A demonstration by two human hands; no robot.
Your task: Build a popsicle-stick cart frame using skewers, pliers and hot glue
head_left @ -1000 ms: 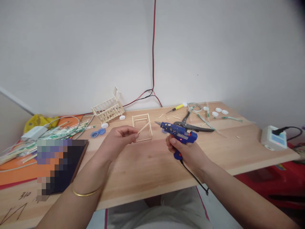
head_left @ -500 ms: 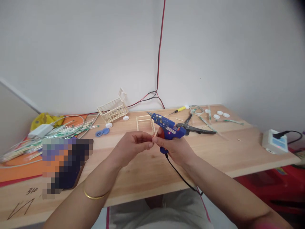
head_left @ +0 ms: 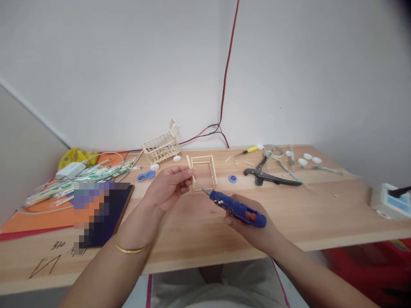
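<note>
My right hand [head_left: 250, 220] is wrapped round a blue hot glue gun [head_left: 236, 206], whose metal nozzle points left toward a small wooden stick frame [head_left: 214, 172]. The frame stands on the table. At its left side, my left hand [head_left: 170, 184] pinches a short wooden stick [head_left: 188, 161] between thumb and fingers. Whether that stick touches the frame, I cannot tell. Behind my left hand stands a small cart-like model of sticks [head_left: 162, 147], with white bottle caps [head_left: 154, 167] as wheels.
Black cutting pliers [head_left: 272, 177], a yellow-handled knife [head_left: 248, 150] and white caps [head_left: 307, 156] lie right of the frame. A blue cap [head_left: 233, 179] is nearer. Bagged sticks [head_left: 96, 175] and a dark tablet-like object [head_left: 112, 218] lie left. A power socket box [head_left: 390, 201] sits far right.
My hands have parted. The left has carried the stick forward to the frame's left side. The glue gun has come down and nearer, uncovering the frame and the blue cap. The view has shifted slightly.
</note>
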